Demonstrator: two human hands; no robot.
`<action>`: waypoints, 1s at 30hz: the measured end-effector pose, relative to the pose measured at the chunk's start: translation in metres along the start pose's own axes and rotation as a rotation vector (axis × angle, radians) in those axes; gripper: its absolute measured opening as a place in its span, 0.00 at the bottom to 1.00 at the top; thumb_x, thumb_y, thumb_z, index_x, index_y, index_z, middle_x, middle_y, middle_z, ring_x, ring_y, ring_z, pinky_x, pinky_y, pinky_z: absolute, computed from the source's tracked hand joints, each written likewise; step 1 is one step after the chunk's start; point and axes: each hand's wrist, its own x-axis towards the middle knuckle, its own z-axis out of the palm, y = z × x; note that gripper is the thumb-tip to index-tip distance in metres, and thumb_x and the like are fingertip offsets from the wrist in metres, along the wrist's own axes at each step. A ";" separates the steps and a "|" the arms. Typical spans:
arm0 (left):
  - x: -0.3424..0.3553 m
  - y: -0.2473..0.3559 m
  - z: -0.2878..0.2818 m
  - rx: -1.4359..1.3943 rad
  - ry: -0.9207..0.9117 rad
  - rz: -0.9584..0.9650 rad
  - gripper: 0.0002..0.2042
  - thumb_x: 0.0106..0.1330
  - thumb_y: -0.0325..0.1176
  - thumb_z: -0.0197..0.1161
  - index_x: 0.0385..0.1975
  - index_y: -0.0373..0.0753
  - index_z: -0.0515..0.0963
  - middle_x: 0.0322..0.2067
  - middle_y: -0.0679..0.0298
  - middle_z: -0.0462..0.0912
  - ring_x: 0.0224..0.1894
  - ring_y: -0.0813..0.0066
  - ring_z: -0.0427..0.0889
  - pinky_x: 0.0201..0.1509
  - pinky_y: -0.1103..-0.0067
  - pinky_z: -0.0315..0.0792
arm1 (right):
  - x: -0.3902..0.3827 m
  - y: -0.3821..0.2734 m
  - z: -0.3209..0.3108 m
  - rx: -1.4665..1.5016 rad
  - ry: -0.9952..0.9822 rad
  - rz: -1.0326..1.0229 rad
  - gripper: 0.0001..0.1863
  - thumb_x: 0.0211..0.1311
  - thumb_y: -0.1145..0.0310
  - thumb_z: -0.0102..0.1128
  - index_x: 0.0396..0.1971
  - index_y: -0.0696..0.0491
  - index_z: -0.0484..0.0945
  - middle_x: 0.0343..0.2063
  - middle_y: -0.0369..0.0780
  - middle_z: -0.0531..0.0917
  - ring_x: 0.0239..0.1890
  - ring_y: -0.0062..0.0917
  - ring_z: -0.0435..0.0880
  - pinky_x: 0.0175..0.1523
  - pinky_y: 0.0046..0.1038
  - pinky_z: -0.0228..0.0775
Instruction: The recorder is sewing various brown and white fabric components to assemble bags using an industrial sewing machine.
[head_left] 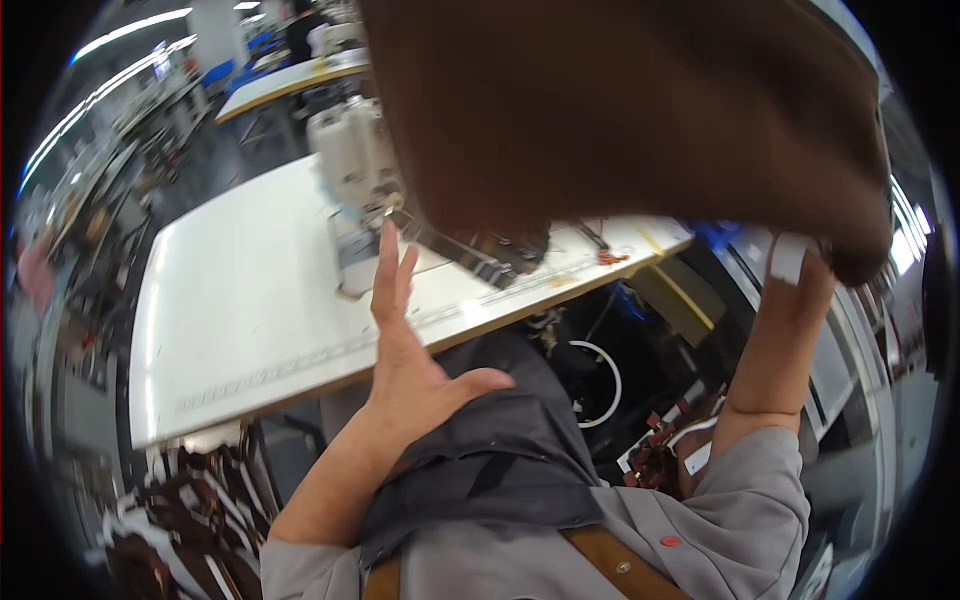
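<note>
My left hand [410,375] is raised in front of the white sewing table, fingers stretched out and thumb spread, with nothing in it. Just beyond its fingertips stands a white industrial sewing machine [352,160]. A large dark brown sheet of leather or cloth [620,120], blurred, fills the upper right close to my head. My right forearm [775,350] reaches up to the sheet's lower right corner. The sheet covers my right hand, so its fingers and grip cannot be made out. Something white [789,262] shows at that wrist.
The white table [240,280] stretches left, with a ruler scale along its front edge. Dark strips lie near the machine. Brown and white pieces [190,520] hang or pile at the lower left; more brown pieces [660,450] sit at the right. Another worktable [290,85] stands behind.
</note>
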 end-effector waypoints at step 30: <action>-0.094 -0.039 -0.219 0.707 0.641 -0.066 0.29 0.63 0.41 0.72 0.55 0.35 0.61 0.56 0.54 0.68 0.55 0.62 0.71 0.60 0.67 0.65 | -0.311 0.067 0.252 -0.324 -0.993 -0.196 0.25 0.46 0.56 0.78 0.35 0.53 0.73 0.32 0.41 0.76 0.30 0.33 0.79 0.32 0.33 0.69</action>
